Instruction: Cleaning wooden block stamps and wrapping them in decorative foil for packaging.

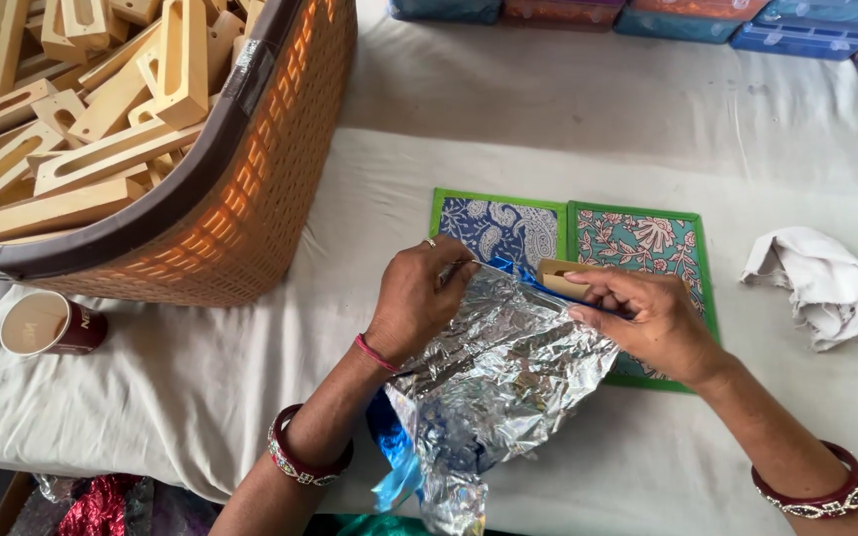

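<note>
A crumpled sheet of silver foil with a blue underside [499, 372] lies over the table's front edge. My left hand [417, 298] pinches its upper left edge. My right hand [647, 320] grips the foil's upper right edge together with a small wooden block [560, 274] that pokes out at the top. Under both hands lie two green-framed printed boards, one blue paisley [500, 226] and one teal floral [647, 243].
A large orange woven basket [250, 199] full of slotted wooden blocks stands at the left. A paper cup [47, 325] sits by it. A crumpled white cloth [821, 283] lies at the right. Coloured boxes [677, 15] line the far edge. A white sheet covers the table.
</note>
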